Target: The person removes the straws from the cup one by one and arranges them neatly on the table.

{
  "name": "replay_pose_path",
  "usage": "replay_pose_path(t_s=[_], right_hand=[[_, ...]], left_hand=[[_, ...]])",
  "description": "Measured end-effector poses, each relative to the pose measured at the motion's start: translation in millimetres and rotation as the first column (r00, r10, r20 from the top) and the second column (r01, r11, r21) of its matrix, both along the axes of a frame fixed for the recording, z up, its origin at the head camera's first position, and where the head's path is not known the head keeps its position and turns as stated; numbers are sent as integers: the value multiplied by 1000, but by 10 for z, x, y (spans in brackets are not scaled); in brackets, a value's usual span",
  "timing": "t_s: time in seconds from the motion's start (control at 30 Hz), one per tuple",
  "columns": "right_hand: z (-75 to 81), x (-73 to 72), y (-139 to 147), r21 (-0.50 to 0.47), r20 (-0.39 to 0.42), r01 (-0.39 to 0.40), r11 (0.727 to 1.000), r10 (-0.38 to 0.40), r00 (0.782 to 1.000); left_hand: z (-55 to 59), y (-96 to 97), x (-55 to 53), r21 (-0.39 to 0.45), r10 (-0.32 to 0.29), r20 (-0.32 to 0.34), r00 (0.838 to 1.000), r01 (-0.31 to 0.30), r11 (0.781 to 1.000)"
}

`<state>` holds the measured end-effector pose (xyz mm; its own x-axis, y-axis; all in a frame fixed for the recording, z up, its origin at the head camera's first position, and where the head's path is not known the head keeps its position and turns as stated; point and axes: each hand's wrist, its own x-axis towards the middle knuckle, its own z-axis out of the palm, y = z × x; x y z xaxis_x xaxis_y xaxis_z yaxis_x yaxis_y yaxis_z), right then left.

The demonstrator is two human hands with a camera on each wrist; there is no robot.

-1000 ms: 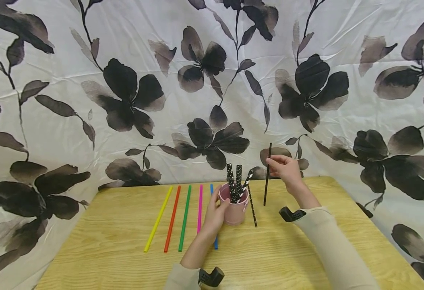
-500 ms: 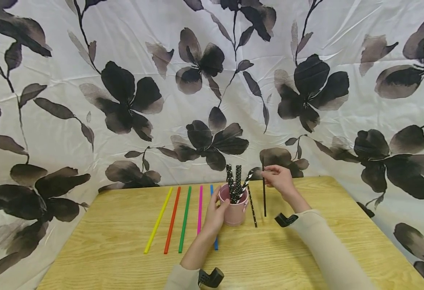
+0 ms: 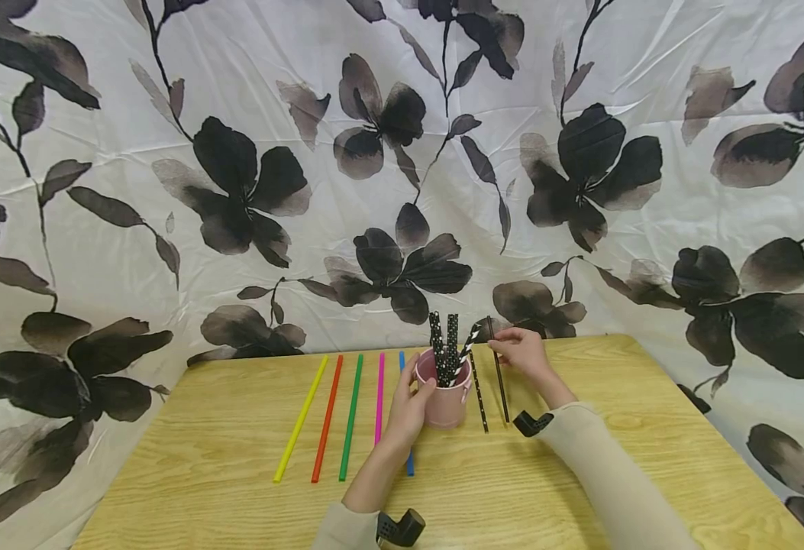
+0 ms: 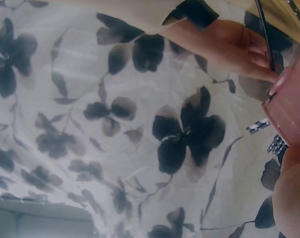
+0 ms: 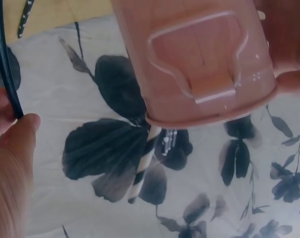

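Straw (image 3: 501,382), slim, plain black, in pinching right hand (image 3: 524,354), left hand (image 3: 407,412) clasped round pink cup (image 3: 446,406).

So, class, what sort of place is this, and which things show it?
Perhaps an indoor tabletop recording setup: a creased floral cloth hangs behind a wood-grain table, and a small black device sits at each cuff.

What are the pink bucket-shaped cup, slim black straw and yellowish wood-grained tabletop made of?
The pink cup: painted metal or plastic, glossy, with bright glints on its surface. The slim black straw: perhaps plastic or coated paper, smooth, with a faint sheen. The tabletop: wood or laminate; grain lines show but can't settle which.
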<state>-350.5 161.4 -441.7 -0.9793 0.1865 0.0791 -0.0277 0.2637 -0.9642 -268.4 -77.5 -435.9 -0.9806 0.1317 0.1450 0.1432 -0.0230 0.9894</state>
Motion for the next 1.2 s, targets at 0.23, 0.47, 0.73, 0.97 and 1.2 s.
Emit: replay_pose_path(t_s=[0.23,0.47,0.73,0.97,1.2], right_hand=[[-121,-5,-18,20,33,29,999,-30,999],[-240,-65,-38,8,67,37,999,-37,997],[-365,-110,-49,49,77,66,997,-69,995],[-428,-107,-78,120,75,73,990,-82,994],[-479,-117,-79,160,79,81,984,-94,992]], left_hand=[[-94,11,-55,-21,13,-27,1000,-14,1000],[-14,-31,-16,-5,-6,-8,1000,6,1000],[142,-45,95,3,-21,-7,1000,21,1000],[-72,-30,-25,-9,-19,-11,1000,19,1000],[-68,-22,-18,-14,-16,-28,999,16,1000]])
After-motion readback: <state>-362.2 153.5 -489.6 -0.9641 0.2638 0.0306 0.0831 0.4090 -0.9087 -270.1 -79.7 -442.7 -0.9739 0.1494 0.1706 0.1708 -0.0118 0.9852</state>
